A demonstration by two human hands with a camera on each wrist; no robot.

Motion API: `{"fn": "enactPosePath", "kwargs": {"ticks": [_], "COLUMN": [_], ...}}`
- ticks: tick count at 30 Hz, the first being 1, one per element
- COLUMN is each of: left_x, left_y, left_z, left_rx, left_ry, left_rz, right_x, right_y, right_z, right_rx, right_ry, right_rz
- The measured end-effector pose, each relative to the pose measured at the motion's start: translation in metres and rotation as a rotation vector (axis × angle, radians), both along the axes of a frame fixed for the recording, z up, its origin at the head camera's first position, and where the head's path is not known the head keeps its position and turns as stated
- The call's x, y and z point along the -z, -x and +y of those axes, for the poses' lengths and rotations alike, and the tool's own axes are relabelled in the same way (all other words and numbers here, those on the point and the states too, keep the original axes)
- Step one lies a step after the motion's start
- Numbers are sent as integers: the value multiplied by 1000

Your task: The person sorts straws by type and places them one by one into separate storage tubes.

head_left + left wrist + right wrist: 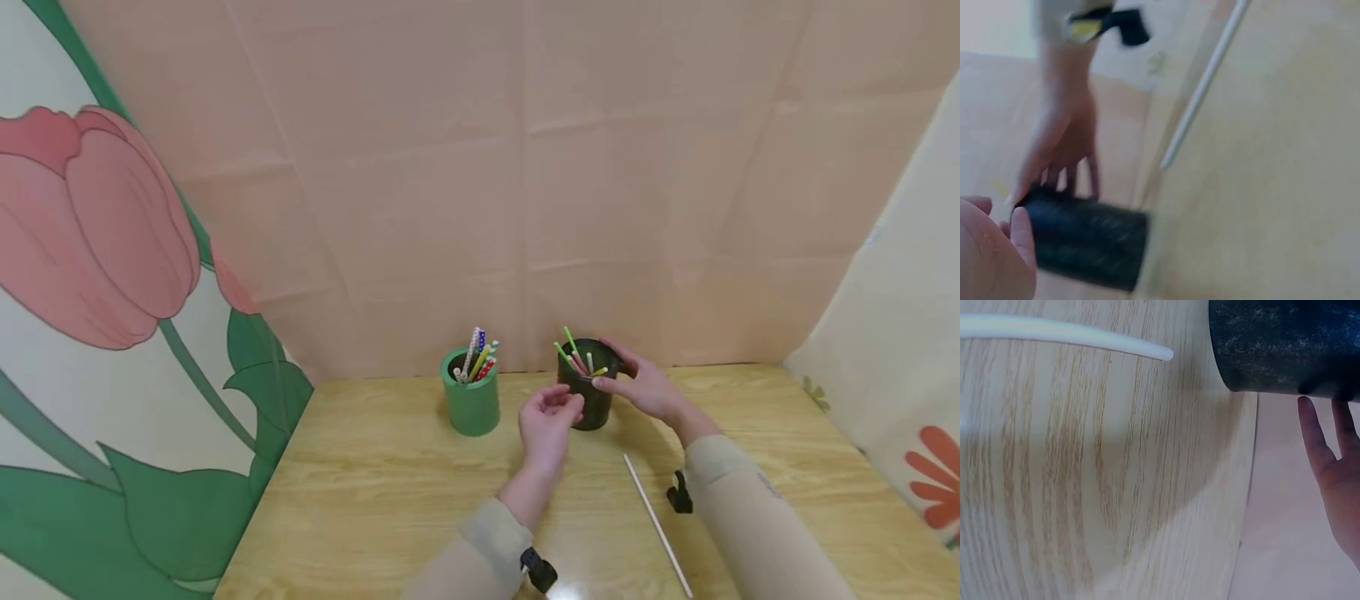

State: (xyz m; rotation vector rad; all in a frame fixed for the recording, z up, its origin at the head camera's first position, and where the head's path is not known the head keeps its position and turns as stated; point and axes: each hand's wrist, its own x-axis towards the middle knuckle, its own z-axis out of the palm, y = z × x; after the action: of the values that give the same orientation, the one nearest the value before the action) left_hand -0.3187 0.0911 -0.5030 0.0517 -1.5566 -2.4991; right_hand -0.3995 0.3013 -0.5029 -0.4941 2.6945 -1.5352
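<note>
My right hand [651, 390] holds a black cup [594, 407] by its upper right side, thumb at the front of the rim and fingers toward the back. Thin straws, green, yellow and pale, lean inside the cup; bright green straws [563, 354] stick out at the left. In the right wrist view, fingertips touch the wall of the black cup [1285, 347]. In front of its left side is my left hand [546, 425], fingers loosely bent. The left wrist view has the left fingers close by the rim of the black cup [1088, 240], with nothing visible held.
A green cup [472, 410] stands to the left with patterned paper straws [474, 358] in it. One long white straw [657, 523] lies on the wooden table [360, 492], between my forearms. A pink sheet [420, 208] hangs behind the table's back edge.
</note>
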Motion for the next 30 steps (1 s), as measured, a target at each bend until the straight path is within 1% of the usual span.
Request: {"fn": "enactPosePath", "kwargs": {"ticks": [3, 7, 11, 14, 17, 19, 22, 25, 30], "left_x": [15, 30, 41, 45, 48, 48, 48, 49, 51], "left_y": [-14, -28, -38, -43, -47, -48, -49, -49, -50], "left_z": [16, 33, 44, 47, 49, 50, 53, 57, 60], "left_rx": [45, 105, 149, 169, 173, 172, 167, 159, 129], "left_ry": [76, 200, 317, 367, 386, 401, 454, 550, 749], "left_rz": [-79, -171, -241, -274, -295, -294, -289, -293, -285], "right_x": [-3, -6, -6, -6, -6, -7, -7, -6, -1], "right_y": [0, 0, 1, 0, 0, 0, 0, 1, 4], "right_z": [1, 2, 3, 3, 3, 3, 4, 4, 4], "right_rx": [-6, -22, -28, -27, -24, -24, -27, -30, -29], "right_ry": [-20, -32, -30, -36, -46, -48, -46, -44, -34], "right_rz": [10, 32, 34, 26, 24, 24, 28, 30, 21]}}
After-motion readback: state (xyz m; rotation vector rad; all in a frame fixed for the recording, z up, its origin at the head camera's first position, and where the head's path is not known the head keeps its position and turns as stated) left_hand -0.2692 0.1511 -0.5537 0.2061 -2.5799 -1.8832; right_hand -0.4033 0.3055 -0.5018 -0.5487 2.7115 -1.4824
